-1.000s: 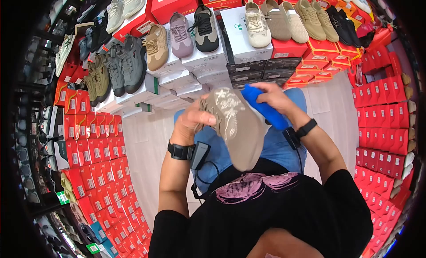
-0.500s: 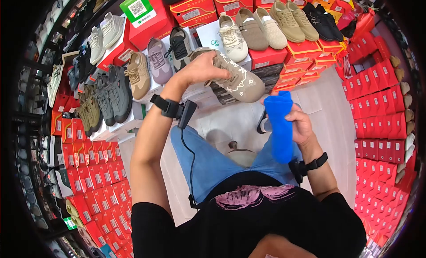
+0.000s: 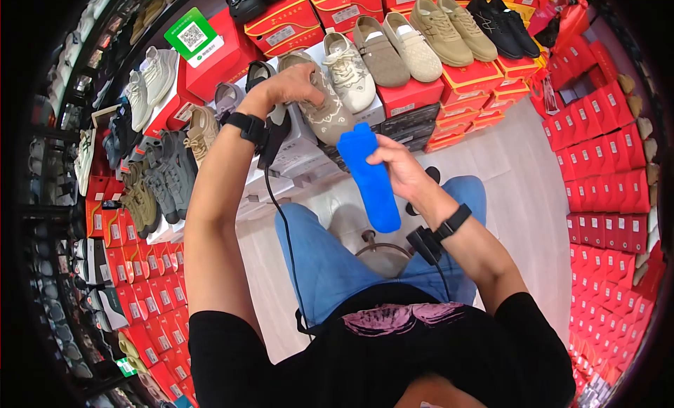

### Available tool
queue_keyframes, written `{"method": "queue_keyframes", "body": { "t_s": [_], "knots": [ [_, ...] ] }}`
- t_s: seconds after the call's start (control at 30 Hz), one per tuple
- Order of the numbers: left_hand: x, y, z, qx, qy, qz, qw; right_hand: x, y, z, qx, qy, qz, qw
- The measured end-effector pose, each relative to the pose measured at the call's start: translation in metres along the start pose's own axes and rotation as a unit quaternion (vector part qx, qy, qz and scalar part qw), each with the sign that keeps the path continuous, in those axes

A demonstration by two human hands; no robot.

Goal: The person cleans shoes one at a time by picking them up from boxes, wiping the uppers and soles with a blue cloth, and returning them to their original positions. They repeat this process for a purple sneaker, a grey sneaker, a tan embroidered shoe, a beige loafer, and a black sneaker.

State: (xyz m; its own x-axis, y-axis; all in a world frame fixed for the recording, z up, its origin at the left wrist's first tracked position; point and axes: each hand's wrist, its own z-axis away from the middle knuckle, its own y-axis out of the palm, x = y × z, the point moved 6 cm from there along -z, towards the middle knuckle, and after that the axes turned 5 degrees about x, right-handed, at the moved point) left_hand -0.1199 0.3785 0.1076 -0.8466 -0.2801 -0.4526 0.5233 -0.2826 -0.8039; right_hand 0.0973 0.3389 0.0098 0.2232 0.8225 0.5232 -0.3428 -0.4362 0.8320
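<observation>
My left hand [image 3: 293,87] grips a taupe shoe with white embroidery [image 3: 327,118] around its upper, thumb on one side. The shoe is at the row of display shoes, toe pointing toward me, just left of a cream lace-up shoe [image 3: 349,76]. In my right hand [image 3: 397,163] is a blue brush-like or sock-like object [image 3: 372,183], pinched near its upper end and hanging down in front of the boxes. Its top lies close to the toe of the taupe shoe. What the object is exactly, I cannot tell.
More shoes stand along the display, among them a brown slip-on [image 3: 382,55] and khaki lace-ups [image 3: 442,34]. A green QR card [image 3: 192,36] leans on a red box. Red shoe boxes [image 3: 604,187] are stacked at the right. A round stool [image 3: 382,257] shows between my knees.
My left hand has moved left and up with the taupe shoe, back among the displayed shoes. My right hand has brought the blue object left and slightly up.
</observation>
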Motion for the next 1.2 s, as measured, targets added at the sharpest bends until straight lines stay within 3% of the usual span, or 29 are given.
{"method": "queue_keyframes", "body": {
  "t_s": [0.57,0.67,0.77,0.83,0.9,0.97,1.03,1.1,1.2],
  "knots": [
    [0.064,-0.006,-0.07,0.031,-0.059,-0.046,0.997,-0.015,-0.004,-0.076,0.019,0.032,-0.03,0.999],
    [0.076,-0.001,-0.075,-0.01,-0.01,0.009,1.0,-0.014,-0.009,-0.078,0.006,0.032,-0.032,0.999],
    [0.066,-0.006,-0.054,-0.238,0.073,-0.033,0.968,-0.016,-0.014,-0.064,-0.01,0.047,-0.026,0.998],
    [0.041,0.011,-0.011,-0.322,0.135,0.093,0.932,-0.019,-0.02,-0.049,-0.002,0.047,-0.016,0.999],
    [0.018,0.043,0.038,-0.334,0.181,0.113,0.918,-0.026,-0.029,-0.025,-0.043,0.064,-0.014,0.997],
    [0.007,0.083,0.082,-0.307,0.162,0.161,0.924,-0.042,-0.049,-0.001,-0.062,0.088,-0.009,0.994],
    [0.024,0.14,0.104,-0.215,0.112,0.277,0.93,-0.063,-0.064,0.023,-0.078,0.115,-0.001,0.99],
    [0.05,0.202,0.124,-0.17,0.059,0.394,0.901,-0.085,-0.072,0.05,-0.104,0.155,0.017,0.982],
    [0.066,0.287,0.159,-0.105,-0.062,0.652,0.749,-0.112,-0.065,0.078,-0.109,0.192,0.036,0.975]
  ]
}}
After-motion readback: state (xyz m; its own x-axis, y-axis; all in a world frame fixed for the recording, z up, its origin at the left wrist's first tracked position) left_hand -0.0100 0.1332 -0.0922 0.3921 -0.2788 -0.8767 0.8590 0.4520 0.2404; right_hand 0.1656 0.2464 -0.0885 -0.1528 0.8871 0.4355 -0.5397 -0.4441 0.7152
